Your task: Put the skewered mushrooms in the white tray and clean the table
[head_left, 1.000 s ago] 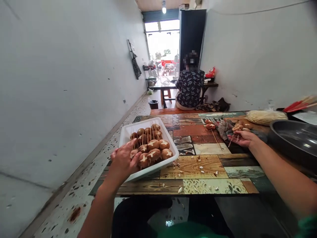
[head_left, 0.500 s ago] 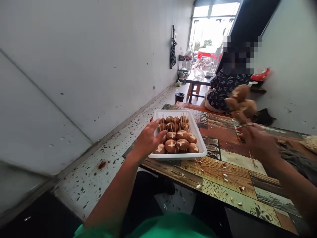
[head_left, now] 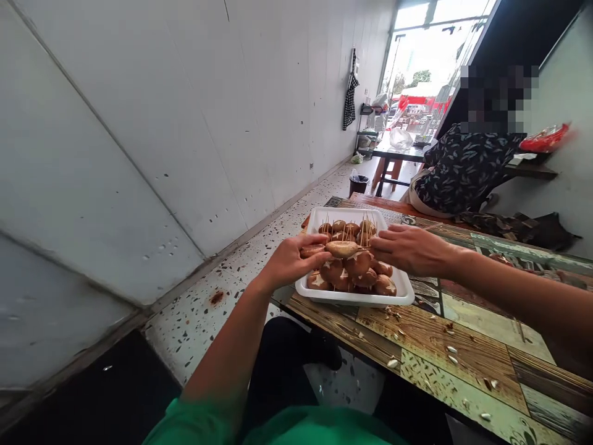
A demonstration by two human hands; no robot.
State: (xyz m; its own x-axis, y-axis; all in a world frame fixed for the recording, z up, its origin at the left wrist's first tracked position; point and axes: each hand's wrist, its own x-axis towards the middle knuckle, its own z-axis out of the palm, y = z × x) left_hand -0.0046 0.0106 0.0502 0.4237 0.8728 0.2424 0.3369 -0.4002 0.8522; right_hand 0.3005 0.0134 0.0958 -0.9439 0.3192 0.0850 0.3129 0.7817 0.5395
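Note:
A white tray holds several brown mushrooms with pale star cuts in their caps. Thin wooden sticks poke up from those at the back. Above the pile, a mushroom skewer lies roughly level between my hands. My left hand pinches its left end, thumb below and fingers above a cap. On the other side, my right hand is closed at the stick end, with its fingertips partly hiding the stick.
The patterned wooden table has small white scraps on it. Beyond it sits another person in a dark leaf-print shirt. A black bin stands on the floor near a farther table, and a white wall runs along the left.
My right hand has come left from over the table, bringing the mushroom skewer above the tray. My left hand has gone from the tray's left side to the skewer. The view has shifted left.

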